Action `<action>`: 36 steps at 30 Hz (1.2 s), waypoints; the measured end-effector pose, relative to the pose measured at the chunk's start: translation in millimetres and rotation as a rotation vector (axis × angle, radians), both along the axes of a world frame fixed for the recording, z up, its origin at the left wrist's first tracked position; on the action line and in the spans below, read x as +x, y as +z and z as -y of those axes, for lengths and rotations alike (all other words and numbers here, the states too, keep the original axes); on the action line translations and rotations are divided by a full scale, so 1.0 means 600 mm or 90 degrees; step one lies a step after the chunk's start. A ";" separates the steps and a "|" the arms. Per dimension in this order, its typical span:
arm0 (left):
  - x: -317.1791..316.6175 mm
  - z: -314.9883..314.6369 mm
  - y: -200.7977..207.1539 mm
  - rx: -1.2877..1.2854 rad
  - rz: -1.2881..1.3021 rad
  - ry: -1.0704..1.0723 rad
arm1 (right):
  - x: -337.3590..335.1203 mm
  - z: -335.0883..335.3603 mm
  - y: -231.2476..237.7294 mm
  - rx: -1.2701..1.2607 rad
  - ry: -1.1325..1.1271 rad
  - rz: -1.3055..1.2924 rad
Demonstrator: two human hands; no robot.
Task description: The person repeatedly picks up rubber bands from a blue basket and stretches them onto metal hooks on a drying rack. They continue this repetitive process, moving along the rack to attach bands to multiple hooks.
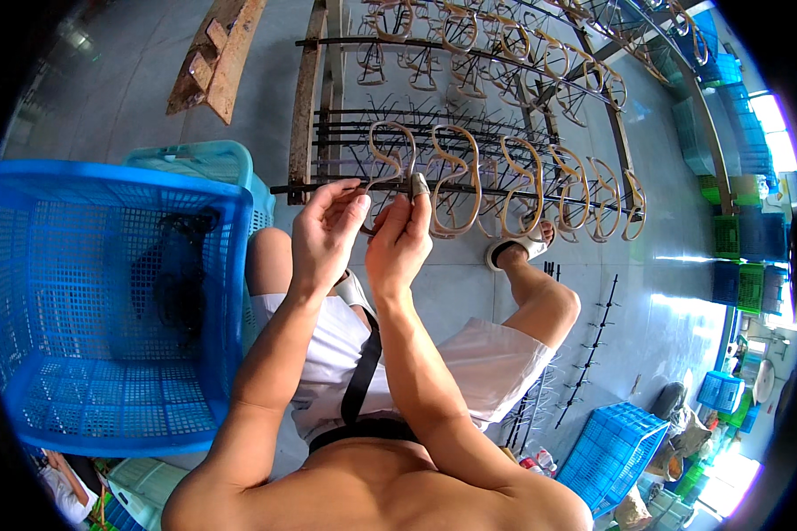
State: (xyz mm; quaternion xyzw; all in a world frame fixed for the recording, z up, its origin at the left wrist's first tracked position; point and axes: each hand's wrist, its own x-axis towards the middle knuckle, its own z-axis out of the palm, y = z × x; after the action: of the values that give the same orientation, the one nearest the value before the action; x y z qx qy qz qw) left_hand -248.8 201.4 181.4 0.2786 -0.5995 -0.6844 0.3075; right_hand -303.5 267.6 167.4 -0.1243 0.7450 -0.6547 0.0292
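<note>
Several brownish, loop-shaped frames (456, 181) with a double curve hang in a row on a dark bar of the rack. Both hands are at the leftmost frame (391, 126). My left hand (325, 232) has its thumb and fingers closed at the frame's lower left edge. Close beside it, my right hand (400, 239) pinches near the lower right side, next to the bar. A grey cover (420, 184) sits on my right index fingertip. The frame's lower part is mostly hidden behind my fingers.
The rusty rack (303, 106) holds more frames on upper bars. At my left stands a big blue basket (115, 389) with dark items inside, beside a pale green crate (195, 157). Spiked rods (586, 354) and another blue basket (613, 456) lie to my right.
</note>
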 end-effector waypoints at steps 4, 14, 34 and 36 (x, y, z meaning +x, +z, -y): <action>0.000 -0.002 0.008 -0.010 0.013 0.000 | -0.003 -0.003 -0.009 -0.016 0.010 -0.016; 0.010 0.001 0.002 0.020 -0.032 -0.041 | 0.006 0.011 -0.002 -0.056 0.041 -0.039; 0.015 0.017 -0.022 0.172 -0.110 -0.079 | -0.006 -0.005 0.009 0.092 0.164 -0.145; 0.016 0.018 -0.023 0.186 -0.119 -0.089 | -0.007 -0.007 0.009 0.079 0.174 -0.143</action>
State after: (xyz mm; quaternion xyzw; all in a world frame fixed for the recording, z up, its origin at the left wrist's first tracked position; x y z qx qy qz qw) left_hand -239.2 190.4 167.4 0.2129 -0.4804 -0.8070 0.2696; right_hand -307.6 271.8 172.8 -0.2946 0.7587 -0.5795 0.0424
